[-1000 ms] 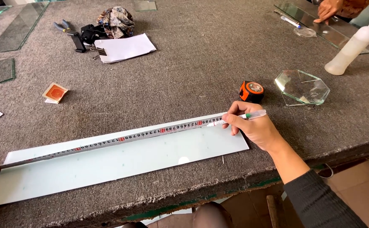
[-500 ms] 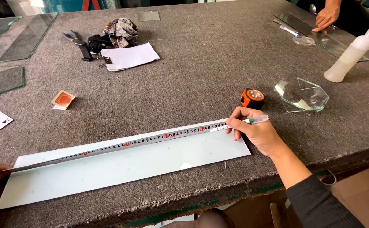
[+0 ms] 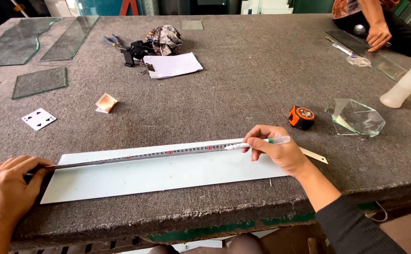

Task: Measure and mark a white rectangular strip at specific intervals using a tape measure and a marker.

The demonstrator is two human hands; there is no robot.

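Note:
A long pale glass strip [image 3: 168, 176] lies along the near edge of the grey felt table [image 3: 243, 80]. A metal tape blade [image 3: 135, 156] is stretched along its far edge. My left hand [image 3: 12, 186] presses the tape's left end against the strip's left corner. My right hand [image 3: 276, 150] holds a white marker with a green cap [image 3: 271, 141], its tip touching the tape near the strip's right end.
An orange-black tape measure [image 3: 301, 116] and a glass offcut [image 3: 356, 117] sit right of centre. A white squeeze bottle [image 3: 405, 87], a playing card [image 3: 38, 118], glass panes [image 3: 38, 82], pliers [image 3: 113, 41], paper [image 3: 172, 65] and cloth lie farther back. Another person's hand [image 3: 377, 35] rests far right.
The view has tilted so my left hand now shows fully at the tape's left end. My right hand with the marker has shifted slightly left along the tape.

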